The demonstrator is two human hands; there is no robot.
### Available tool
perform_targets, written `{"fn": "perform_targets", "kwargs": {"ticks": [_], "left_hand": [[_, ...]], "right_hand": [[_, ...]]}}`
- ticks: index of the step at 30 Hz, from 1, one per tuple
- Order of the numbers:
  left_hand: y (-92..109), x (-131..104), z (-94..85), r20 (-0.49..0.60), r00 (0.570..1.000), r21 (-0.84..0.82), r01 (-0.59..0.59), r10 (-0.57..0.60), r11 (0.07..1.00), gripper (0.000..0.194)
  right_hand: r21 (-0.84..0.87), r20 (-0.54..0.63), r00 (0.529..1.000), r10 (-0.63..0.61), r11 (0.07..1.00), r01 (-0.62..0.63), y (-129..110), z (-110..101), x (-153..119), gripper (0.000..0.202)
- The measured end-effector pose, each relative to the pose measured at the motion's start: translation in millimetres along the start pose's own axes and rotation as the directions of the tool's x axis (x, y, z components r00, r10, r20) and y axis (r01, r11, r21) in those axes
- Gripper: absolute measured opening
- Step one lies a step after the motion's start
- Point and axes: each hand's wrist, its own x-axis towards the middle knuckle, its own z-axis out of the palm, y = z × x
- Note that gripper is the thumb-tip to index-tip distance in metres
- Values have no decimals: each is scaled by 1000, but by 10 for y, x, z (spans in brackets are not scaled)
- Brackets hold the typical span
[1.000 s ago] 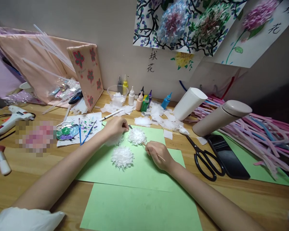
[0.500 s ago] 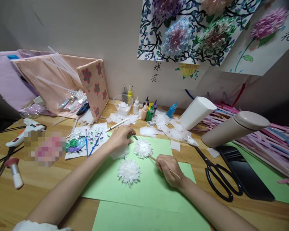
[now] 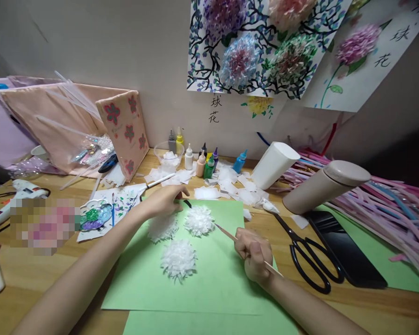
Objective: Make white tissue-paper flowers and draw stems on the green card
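Observation:
Three white ruffled paper flowers lie on a light green sheet [image 3: 209,288]: a front one [image 3: 179,260], a right one [image 3: 199,221] and a left one [image 3: 162,228], which my left forearm and hand partly overlap. My left hand [image 3: 165,201] rests at the sheet's top left edge, thumb and index finger apart, with nothing seen between them. A short black stroke [image 3: 187,204] shows beside its fingers. In my right hand [image 3: 254,253] is a thin paintbrush [image 3: 226,232], its pointed tip just right of the right flower.
Paint bottles [image 3: 208,166] and white paper scraps [image 3: 226,186] lie behind the sheet. A paint palette [image 3: 94,216] and glue gun [image 3: 24,197] are at left. On the right are scissors [image 3: 300,239], a phone [image 3: 345,251], a tumbler [image 3: 328,186] and pink strips [image 3: 387,209].
My right hand has drawn the brush back to the right, and its tip has come away from the right flower's edge. My left hand stays by the top edge. The view has shifted slightly.

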Motion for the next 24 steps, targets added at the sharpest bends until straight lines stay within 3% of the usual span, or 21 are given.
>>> {"fn": "perform_targets", "kwargs": {"ticks": [3, 8, 11, 15, 20, 24], "left_hand": [[167, -99, -194, 4, 996, 14, -89, 89, 996, 15], [377, -315, -466, 8, 993, -6, -117, 117, 993, 14], [392, -403, -531, -35, 994, -6, -104, 103, 995, 16], [437, -477, -573, -83, 992, -4, -91, 90, 996, 17], [641, -665, -617, -120, 990, -26, -79, 76, 996, 20], [780, -855, -647, -137, 986, -33, -97, 91, 995, 24]], "right_hand": [[-9, 22, 990, -142, 990, 142, -45, 13, 32, 42], [-37, 76, 949, -307, 950, 310, -215, -73, 93, 37], [-92, 168, 934, -317, 938, 335, -334, -174, 157, 38], [-148, 206, 914, -350, 912, 383, -426, -266, 228, 40], [-154, 253, 845, -470, 843, 515, -633, -326, 253, 45], [-202, 340, 856, -390, 859, 471, -824, -377, 258, 44]]}}
